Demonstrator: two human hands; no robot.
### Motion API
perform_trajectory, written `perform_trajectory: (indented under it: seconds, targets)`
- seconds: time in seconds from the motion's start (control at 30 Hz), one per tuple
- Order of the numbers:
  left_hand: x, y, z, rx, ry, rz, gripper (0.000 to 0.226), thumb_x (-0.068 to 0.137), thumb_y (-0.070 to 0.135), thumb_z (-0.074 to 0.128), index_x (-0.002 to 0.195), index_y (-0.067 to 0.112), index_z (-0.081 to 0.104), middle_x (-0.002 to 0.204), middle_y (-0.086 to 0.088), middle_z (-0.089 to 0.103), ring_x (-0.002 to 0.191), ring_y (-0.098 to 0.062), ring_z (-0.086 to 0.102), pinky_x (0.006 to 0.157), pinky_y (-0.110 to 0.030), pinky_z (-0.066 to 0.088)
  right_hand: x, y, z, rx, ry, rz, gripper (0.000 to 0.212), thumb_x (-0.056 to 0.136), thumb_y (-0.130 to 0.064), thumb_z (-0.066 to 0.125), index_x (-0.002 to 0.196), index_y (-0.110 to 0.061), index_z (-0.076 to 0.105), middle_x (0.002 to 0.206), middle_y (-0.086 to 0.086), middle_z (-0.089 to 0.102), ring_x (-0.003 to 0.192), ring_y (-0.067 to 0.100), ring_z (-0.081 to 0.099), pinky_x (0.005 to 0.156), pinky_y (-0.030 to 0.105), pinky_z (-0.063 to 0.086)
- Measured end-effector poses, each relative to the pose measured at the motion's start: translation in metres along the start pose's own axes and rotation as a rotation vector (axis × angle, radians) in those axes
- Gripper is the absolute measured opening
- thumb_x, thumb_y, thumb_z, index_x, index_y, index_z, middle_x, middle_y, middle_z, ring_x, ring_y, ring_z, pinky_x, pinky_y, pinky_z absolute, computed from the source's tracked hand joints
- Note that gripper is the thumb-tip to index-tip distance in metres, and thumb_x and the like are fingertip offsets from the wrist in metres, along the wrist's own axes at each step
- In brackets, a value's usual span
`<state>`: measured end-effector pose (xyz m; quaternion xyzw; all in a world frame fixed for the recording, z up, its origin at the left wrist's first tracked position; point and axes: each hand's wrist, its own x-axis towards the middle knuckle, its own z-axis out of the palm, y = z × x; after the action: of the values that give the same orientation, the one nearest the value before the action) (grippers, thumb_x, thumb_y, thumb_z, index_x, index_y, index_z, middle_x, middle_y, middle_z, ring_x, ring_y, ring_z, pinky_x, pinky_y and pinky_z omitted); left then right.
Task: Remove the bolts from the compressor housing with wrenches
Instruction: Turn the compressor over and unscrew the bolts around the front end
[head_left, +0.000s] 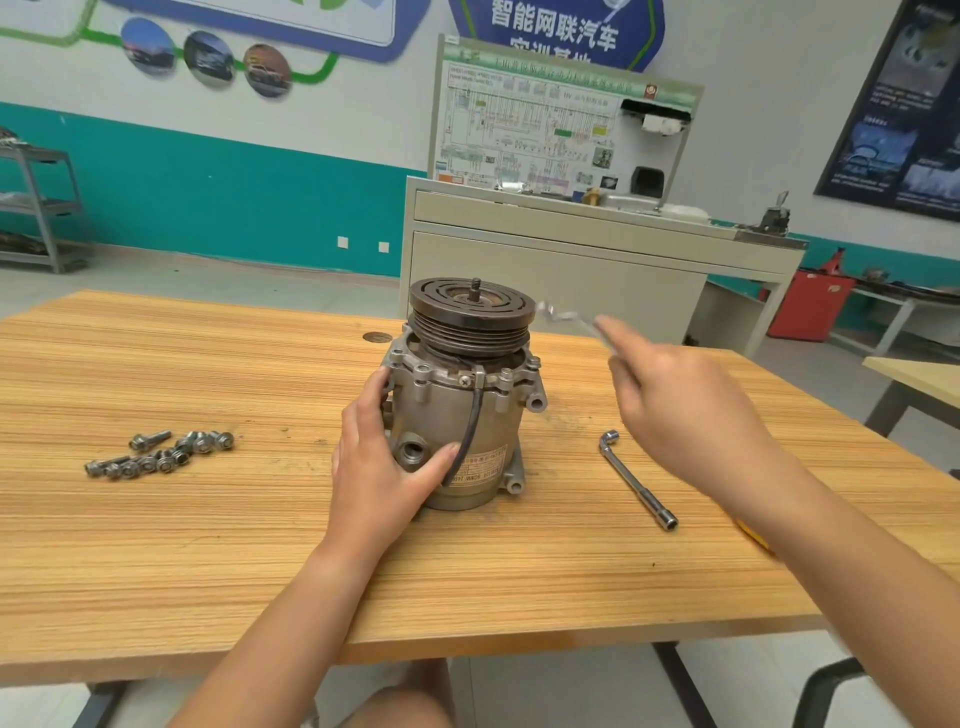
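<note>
The fingers (371, 400) of the left hand (382, 467) wrap round the left side of the compressor housing (457, 415), the thumb spread across its front just below a round port. The fingers (623, 364) of the right hand (685, 410) pinch a slim metal wrench (571, 318). The wrench is blurred, held in the air beside the pulley (470, 317) and clear of it; whether its head is open-ended or a ring cannot be told.

The housing stands upright about midway along the counter (208, 545), nearer the far edge than the near one, pulley on top. A black cable (470, 426) runs down its front.

An L-shaped socket wrench (636, 480) lies flat between the housing and the right edge, apart from both hands. A pile of loose bolts (161, 454) lies toward the left edge, well apart from the housing.
</note>
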<state>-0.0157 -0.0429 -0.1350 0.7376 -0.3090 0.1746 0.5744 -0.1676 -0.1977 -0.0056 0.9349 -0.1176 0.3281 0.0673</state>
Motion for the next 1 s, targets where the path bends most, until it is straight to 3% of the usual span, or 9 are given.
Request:
perform_trajectory:
  seconds: [0.13, 0.23, 0.37, 0.5, 0.63, 0.87, 1.0]
  targets:
    - [0.0, 0.0, 0.0, -0.009, -0.004, -0.004, 0.097, 0.069, 0.035, 0.079, 0.139, 0.045, 0.013, 0.14, -0.003, 0.035, 0.13, -0.017, 0.035, 0.106, -0.054, 0.034, -0.006, -0.019, -0.004, -0.319, -0.239, 0.043, 0.059, 0.09, -0.008, 0.037, 0.144, -0.022, 0.018, 0.064, -0.004, 0.036, 0.068, 0.023, 0.042, 0.048, 0.029, 0.024]
    - [0.0, 0.002, -0.001, -0.009, -0.004, -0.001, 0.096, 0.069, 0.035, 0.079, 0.138, 0.046, 0.013, 0.14, -0.003, 0.035, 0.13, -0.017, 0.036, 0.105, -0.054, 0.034, 0.001, -0.021, -0.004, -0.402, -0.317, 0.081, 0.065, 0.084, 0.0, 0.038, 0.144, -0.016, 0.018, 0.062, -0.004, 0.03, 0.068, 0.022, 0.038, 0.047, 0.028, 0.023]
    - [0.0, 0.004, -0.002, -0.005, -0.003, 0.005, 0.096, 0.07, 0.035, 0.079, 0.132, 0.053, 0.008, 0.141, -0.002, 0.034, 0.129, -0.017, 0.036, 0.104, -0.054, 0.035, 0.005, -0.027, -0.006, -0.466, -0.357, 0.035, 0.063, 0.084, 0.002, 0.039, 0.143, -0.01, 0.02, 0.059, -0.002, 0.028, 0.058, 0.017, 0.032, 0.04, 0.026, 0.017]
    - [-0.001, 0.004, -0.002, -0.014, -0.008, 0.001, 0.096, 0.07, 0.036, 0.078, 0.133, 0.052, 0.008, 0.14, -0.002, 0.034, 0.129, -0.017, 0.036, 0.104, -0.054, 0.035, 0.016, -0.036, -0.006, -0.499, -0.403, -0.001, 0.051, 0.085, 0.002, 0.04, 0.135, -0.005, 0.032, 0.058, 0.0, 0.028, 0.06, 0.019, 0.038, 0.04, 0.028, 0.027]
    - [0.0, 0.003, -0.001, -0.012, -0.011, 0.0, 0.096, 0.07, 0.035, 0.079, 0.134, 0.05, 0.009, 0.139, -0.002, 0.035, 0.129, -0.017, 0.036, 0.104, -0.053, 0.036, 0.015, -0.028, -0.001, -0.539, -0.409, -0.041, 0.051, 0.087, 0.0, 0.04, 0.137, -0.002, 0.027, 0.057, 0.0, 0.03, 0.052, 0.018, 0.036, 0.037, 0.027, 0.023]
    - [0.0, 0.002, -0.001, -0.027, -0.004, 0.007, 0.096, 0.07, 0.033, 0.079, 0.134, 0.051, 0.01, 0.14, -0.002, 0.035, 0.129, -0.016, 0.036, 0.105, -0.053, 0.035, 0.025, -0.006, -0.006, -0.451, -0.399, -0.113, 0.027, 0.093, -0.022, 0.034, 0.115, -0.013, 0.047, 0.059, -0.003, 0.035, 0.049, 0.011, 0.031, 0.041, 0.023, 0.025]
    - [0.001, 0.0, 0.0, -0.026, 0.0, 0.013, 0.097, 0.069, 0.036, 0.079, 0.134, 0.052, 0.01, 0.14, 0.0, 0.034, 0.129, -0.015, 0.035, 0.105, -0.053, 0.036, 0.035, 0.012, 0.001, -0.503, -0.391, -0.19, 0.033, 0.091, -0.008, 0.037, 0.122, -0.016, 0.046, 0.058, -0.003, 0.037, 0.048, 0.01, 0.034, 0.04, 0.023, 0.024]
